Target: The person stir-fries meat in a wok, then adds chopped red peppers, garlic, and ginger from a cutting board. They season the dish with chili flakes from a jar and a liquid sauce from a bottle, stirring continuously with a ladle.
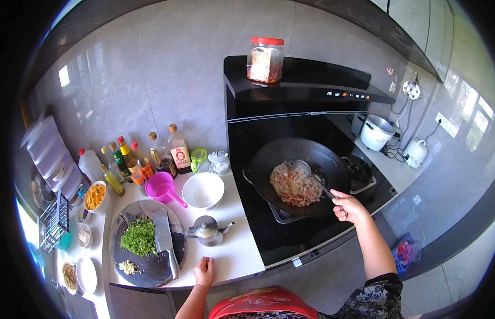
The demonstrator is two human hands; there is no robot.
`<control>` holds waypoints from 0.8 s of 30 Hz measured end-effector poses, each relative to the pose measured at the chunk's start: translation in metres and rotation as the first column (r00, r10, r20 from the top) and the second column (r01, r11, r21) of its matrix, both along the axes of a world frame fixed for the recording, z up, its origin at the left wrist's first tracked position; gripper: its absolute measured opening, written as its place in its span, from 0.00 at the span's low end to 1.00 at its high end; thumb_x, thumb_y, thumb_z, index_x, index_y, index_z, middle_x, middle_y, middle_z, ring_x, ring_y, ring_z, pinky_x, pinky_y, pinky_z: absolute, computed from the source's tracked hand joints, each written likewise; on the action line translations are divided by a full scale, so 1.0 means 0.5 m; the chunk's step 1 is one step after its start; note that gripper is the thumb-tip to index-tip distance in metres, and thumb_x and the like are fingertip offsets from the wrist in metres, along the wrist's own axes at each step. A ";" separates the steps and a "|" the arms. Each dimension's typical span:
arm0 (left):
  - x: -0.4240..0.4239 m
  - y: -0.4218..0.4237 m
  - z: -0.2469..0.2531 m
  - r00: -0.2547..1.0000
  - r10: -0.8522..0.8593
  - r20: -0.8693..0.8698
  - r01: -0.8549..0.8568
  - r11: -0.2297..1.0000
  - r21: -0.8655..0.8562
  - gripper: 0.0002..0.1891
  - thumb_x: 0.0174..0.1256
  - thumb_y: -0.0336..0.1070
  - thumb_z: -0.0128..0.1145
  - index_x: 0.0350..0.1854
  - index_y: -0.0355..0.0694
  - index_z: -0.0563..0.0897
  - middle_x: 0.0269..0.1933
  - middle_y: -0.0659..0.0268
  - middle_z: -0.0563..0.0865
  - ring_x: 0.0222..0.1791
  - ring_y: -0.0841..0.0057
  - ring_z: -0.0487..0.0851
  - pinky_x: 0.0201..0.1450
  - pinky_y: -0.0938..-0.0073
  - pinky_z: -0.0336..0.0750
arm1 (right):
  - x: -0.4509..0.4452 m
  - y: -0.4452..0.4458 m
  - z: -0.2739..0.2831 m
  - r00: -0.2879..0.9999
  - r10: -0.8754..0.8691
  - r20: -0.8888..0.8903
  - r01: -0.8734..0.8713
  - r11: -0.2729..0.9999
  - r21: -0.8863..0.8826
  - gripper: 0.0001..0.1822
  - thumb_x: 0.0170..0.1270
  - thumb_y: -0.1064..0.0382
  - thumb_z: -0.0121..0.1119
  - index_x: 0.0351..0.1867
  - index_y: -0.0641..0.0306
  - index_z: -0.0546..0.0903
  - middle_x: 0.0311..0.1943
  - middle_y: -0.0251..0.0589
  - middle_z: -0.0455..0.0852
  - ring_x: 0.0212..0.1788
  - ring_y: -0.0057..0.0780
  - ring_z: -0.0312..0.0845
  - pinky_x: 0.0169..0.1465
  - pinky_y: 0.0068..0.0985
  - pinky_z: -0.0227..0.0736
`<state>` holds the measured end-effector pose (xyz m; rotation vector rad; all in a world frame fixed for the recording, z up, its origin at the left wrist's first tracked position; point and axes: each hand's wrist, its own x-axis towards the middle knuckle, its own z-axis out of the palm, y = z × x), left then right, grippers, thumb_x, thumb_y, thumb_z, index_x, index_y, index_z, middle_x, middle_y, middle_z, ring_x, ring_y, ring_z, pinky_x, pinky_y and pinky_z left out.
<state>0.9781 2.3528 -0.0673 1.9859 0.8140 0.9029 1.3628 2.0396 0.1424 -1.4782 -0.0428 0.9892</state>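
My right hand grips the handle of a metal ladle, whose bowl rests in the food inside a large black wok. Minced meat with red chili pieces lies in the wok, which stands on the left burner. My left hand is closed and rests at the counter's front edge, with nothing seen in it. To its left, a round cutting board bears chopped green onions, minced garlic and a cleaver. A small metal oil pot stands just beyond that hand.
Behind the board are a pink dipper, a white bowl and several sauce bottles. A bowl of orange pieces stands left. A red-lidded jar sits on the range hood; a rice cooker stands back right.
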 end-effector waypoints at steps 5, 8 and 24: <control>0.001 -0.003 0.002 1.000 -0.012 -0.011 0.012 1.000 0.028 0.10 0.62 0.36 0.59 0.27 0.36 0.78 0.19 0.55 0.78 0.18 0.68 0.76 0.27 0.70 0.73 | -0.049 -0.053 0.036 0.992 0.036 -0.120 -0.033 0.999 0.028 0.30 0.70 0.64 0.47 0.71 0.40 0.56 0.18 0.31 0.66 0.14 0.16 0.57 0.17 0.17 0.52; 0.002 -0.002 0.000 1.000 -0.020 -0.008 0.021 0.999 0.038 0.10 0.62 0.36 0.59 0.27 0.36 0.78 0.19 0.56 0.78 0.18 0.68 0.76 0.27 0.70 0.73 | -0.099 -0.078 0.063 0.998 0.050 -0.042 -0.050 0.999 0.014 0.31 0.69 0.66 0.48 0.71 0.43 0.56 0.19 0.31 0.67 0.14 0.16 0.57 0.17 0.17 0.52; 0.000 0.005 -0.015 0.998 -0.053 0.018 0.053 0.998 -0.035 0.09 0.62 0.36 0.58 0.28 0.35 0.78 0.20 0.57 0.78 0.18 0.69 0.75 0.27 0.70 0.72 | -0.183 -0.154 0.146 0.942 0.251 0.223 -0.163 0.922 -0.350 0.27 0.64 0.68 0.54 0.65 0.48 0.70 0.24 0.29 0.74 0.19 0.14 0.62 0.22 0.15 0.62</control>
